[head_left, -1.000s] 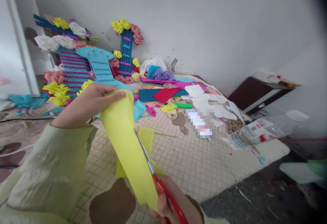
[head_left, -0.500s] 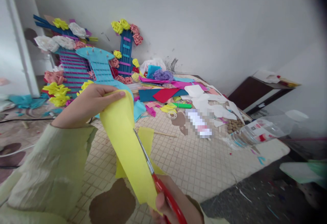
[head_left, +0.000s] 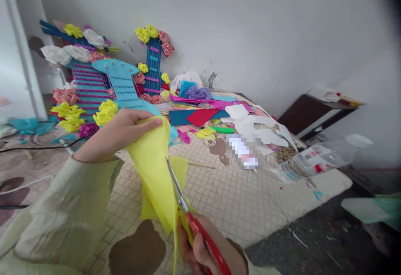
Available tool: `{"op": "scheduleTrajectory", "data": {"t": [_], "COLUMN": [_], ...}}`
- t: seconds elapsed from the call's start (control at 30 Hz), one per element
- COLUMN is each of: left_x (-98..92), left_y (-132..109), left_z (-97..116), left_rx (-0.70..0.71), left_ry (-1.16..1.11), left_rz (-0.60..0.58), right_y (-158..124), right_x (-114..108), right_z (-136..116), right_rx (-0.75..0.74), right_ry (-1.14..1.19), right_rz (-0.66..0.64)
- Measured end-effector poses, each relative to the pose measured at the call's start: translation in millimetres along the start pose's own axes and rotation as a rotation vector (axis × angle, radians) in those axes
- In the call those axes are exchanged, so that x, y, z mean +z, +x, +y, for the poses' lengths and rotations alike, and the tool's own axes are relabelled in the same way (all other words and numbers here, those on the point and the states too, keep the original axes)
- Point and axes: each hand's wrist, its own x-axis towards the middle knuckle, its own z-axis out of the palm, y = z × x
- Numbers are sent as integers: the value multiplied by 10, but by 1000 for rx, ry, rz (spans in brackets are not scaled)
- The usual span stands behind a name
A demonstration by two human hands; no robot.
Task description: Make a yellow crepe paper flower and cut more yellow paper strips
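Observation:
A sheet of yellow paper (head_left: 150,162) hangs from my left hand (head_left: 122,131), its upper end pinched between thumb and fingers. In my right hand (head_left: 209,241) is a pair of scissors (head_left: 200,229) with red handles. Their blades point up and away, against the right side of the paper. A strip along that edge hangs down beside the scissors and my right fingers. Another yellow piece (head_left: 179,170) lies on the table behind the held sheet. My right fingers are partly hidden by the scissors and paper.
The tiled-pattern table (head_left: 244,199) has a brown patch (head_left: 138,248) near me. Decorated blue paper shapes (head_left: 153,64) lean on the wall. Behind my hands lie purple yarn (head_left: 199,93), coloured paper, white scraps (head_left: 250,126) and a green cutter (head_left: 224,130). A plastic bottle (head_left: 313,160) lies at the right.
The lower right part of the yellow paper has folded inward and a strip now hangs apart by the scissors. The scissor blades have parted a little. My left hand has shifted slightly right.

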Motion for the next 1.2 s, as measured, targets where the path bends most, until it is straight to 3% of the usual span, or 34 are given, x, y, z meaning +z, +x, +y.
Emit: {"op": "scheduleTrajectory", "data": {"t": [0.1, 0.43, 0.8, 0.97, 1.2], "left_x": [-1, -39, -57, -60, -72], "left_y": [-8, -22, -38, -20, -11], "left_z": [17, -17, -7, -40, -61], "left_rx": [3, 28, 22, 26, 21], "left_ry": [-14, 21, 26, 28, 3], "left_rz": [0, 25, 1, 14, 14], "right_y": [-1, -1, -9, 8, 16], "right_x": [14, 55, 64, 82, 111], "right_z": [-40, -82, -85, -115, 23], "right_rx": [-3, 55, 15, 20, 14], "right_ry": [-25, 71, 168, 171, 372], "right_rz": [-55, -58, -64, 6, -48]}}
